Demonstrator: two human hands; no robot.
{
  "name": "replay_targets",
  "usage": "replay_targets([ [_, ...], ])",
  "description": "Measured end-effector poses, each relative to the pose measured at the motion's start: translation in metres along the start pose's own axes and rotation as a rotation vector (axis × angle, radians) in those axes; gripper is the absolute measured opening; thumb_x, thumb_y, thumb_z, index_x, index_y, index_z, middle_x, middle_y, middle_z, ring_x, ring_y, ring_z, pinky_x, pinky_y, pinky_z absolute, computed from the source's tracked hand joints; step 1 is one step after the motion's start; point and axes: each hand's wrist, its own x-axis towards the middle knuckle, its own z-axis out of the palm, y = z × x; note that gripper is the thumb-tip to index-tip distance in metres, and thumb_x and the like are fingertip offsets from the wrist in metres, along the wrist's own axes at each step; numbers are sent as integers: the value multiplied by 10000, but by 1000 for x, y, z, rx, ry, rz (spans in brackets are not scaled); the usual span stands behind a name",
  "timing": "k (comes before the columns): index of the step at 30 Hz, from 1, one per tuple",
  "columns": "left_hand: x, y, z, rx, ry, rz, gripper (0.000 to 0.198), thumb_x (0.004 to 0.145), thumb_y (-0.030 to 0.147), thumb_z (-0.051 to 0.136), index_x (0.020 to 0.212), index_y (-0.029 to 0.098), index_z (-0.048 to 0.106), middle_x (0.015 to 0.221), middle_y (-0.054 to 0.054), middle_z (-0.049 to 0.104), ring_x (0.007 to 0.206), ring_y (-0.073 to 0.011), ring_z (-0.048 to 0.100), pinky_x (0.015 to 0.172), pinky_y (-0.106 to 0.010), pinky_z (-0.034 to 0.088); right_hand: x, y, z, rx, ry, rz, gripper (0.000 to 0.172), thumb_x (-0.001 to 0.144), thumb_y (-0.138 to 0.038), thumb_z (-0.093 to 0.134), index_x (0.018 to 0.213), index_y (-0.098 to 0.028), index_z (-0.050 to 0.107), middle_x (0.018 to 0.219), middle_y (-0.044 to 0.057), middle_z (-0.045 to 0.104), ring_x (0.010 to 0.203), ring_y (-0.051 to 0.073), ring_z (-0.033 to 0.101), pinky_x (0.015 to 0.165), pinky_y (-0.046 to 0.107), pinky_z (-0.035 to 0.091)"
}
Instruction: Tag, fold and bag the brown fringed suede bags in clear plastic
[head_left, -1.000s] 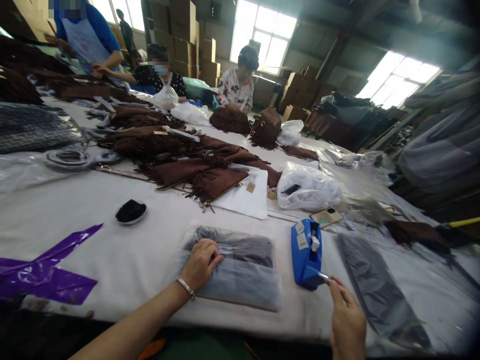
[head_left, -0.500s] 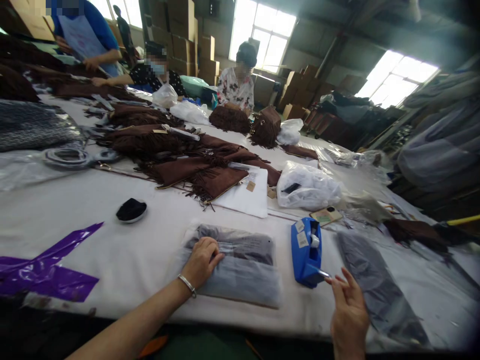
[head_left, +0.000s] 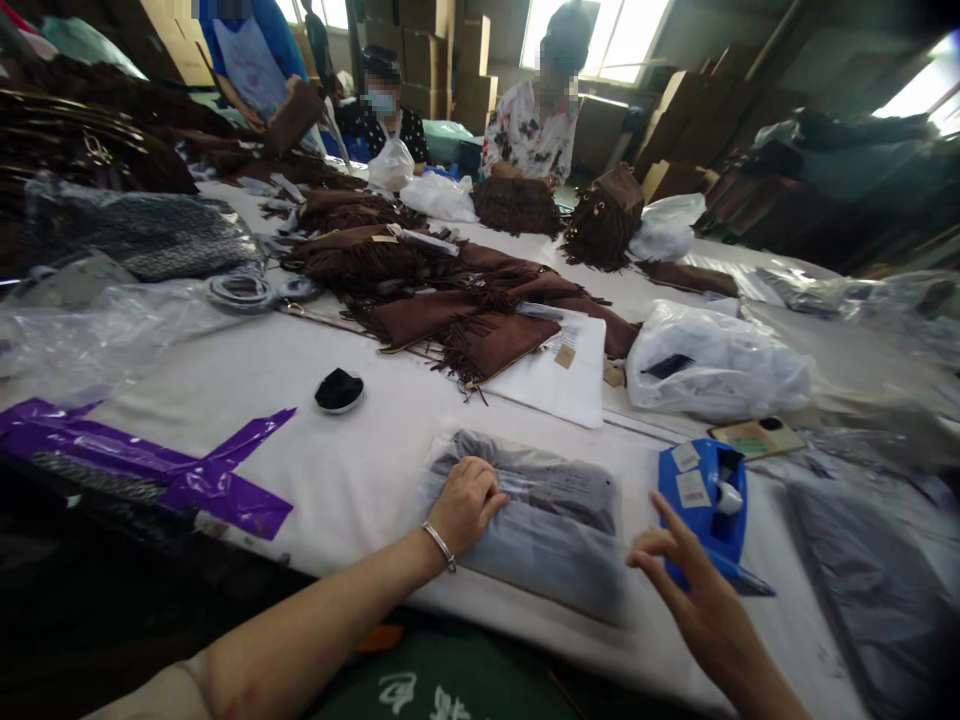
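A clear plastic bag [head_left: 555, 540] with a dark folded item inside lies flat on the white-covered table. My left hand [head_left: 466, 500], a silver bangle at its wrist, rests closed on the bag's upper left part, fingers curled against the plastic. Just right of the bag, my right hand [head_left: 686, 570] is raised with thumb and a finger pinched together and the index finger stretched out. The clear tape in that pinch is too thin to make out well. Behind it stands a blue tape dispenser [head_left: 694, 500] with a white roll.
A phone [head_left: 757, 437] lies behind the dispenser, and another dark bagged item [head_left: 870, 580] to its right. Brown fringed bags [head_left: 480, 335] are piled across the middle. A small dish [head_left: 340, 391] holds something black. Purple tape [head_left: 225, 480] covers the left edge. Several people work opposite.
My right hand has moved left from the dispenser's front end, where it was pulling tape, toward the bag. My left hand stays on the bag. The view has turned left.
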Motion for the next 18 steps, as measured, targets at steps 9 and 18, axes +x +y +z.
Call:
replay_targets([
  [9,0,2,-2,71,-37,-9,141,854,229,613,774,183,506,921,-56,551,973,-241,480,905,-437,386,98,-37,58,-337,-487,-214,740,786,-212,608,1430,-311,257,790,3,597,806,194,544,873,363,413],
  [18,-1,0,3,40,-22,-7,144,855,230,611,771,179,505,922,-60,552,978,-242,482,904,-420,390,76,-6,62,-210,-78,-161,834,772,-410,657,1447,-290,183,1356,48,476,1328,263,298,1072,452,324],
])
